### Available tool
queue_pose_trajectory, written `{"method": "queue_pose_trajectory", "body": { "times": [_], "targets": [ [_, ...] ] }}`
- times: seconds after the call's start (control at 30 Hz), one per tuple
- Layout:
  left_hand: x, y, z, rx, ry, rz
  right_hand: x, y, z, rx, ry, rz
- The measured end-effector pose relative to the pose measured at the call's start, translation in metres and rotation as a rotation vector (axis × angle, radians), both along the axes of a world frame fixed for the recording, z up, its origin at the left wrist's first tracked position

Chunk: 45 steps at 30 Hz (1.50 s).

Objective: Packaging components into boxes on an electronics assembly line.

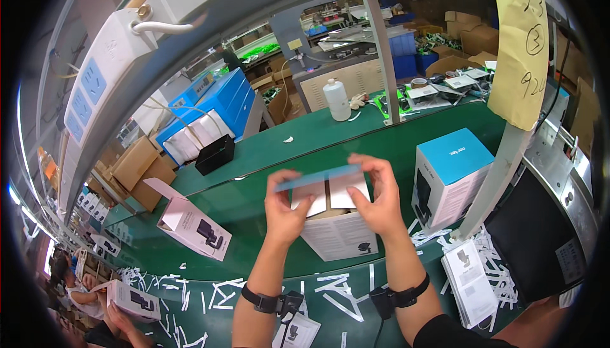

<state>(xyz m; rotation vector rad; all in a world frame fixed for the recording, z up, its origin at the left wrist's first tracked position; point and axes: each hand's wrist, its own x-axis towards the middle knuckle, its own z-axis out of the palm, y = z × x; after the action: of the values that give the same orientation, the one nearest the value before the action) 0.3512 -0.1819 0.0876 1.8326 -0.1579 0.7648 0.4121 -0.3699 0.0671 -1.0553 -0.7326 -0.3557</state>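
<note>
A white product box (337, 238) with a blue lid flap (305, 181) stands upright on the green bench right in front of me. Its two white inner flaps are folded inward and meet along a narrow slit, while the blue lid is raised at the far side. My left hand (283, 211) grips the box's left top edge, thumb pressing on the left flap and fingers by the lid. On the other side, my right hand (381, 198) does likewise, its thumb on the right flap. The box's contents are hidden.
A closed blue-topped box (452, 176) stands right, near a metal post; an open-topped box (196, 227) stands left. Leaflets (469, 281) and paper strips (340, 303) litter the near bench. Behind are a black tray (215, 155) and white bottle (337, 100). A co-worker holds another box (133, 301).
</note>
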Motion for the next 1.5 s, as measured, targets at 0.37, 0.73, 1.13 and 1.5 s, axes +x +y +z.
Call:
{"method": "queue_pose_trajectory", "body": {
  "times": [0.37, 0.73, 1.13, 1.5],
  "targets": [
    [-0.021, -0.001, -0.013, 0.389, -0.208, -0.132, 0.001, -0.028, -0.011, -0.292, -0.350, -0.057],
    [-0.017, -0.008, 0.004, 0.336, -0.197, -0.098, -0.002, -0.031, -0.004, -0.180, -0.153, -0.027],
    [-0.027, -0.035, -0.017, 0.948, -0.594, 0.168, -0.016, -0.039, -0.034, 0.007, -0.264, -0.216],
    [-0.004, -0.052, -0.045, 0.546, -0.517, 0.140, -0.002, -0.044, -0.034, -0.071, -0.408, -0.560]
  ]
}}
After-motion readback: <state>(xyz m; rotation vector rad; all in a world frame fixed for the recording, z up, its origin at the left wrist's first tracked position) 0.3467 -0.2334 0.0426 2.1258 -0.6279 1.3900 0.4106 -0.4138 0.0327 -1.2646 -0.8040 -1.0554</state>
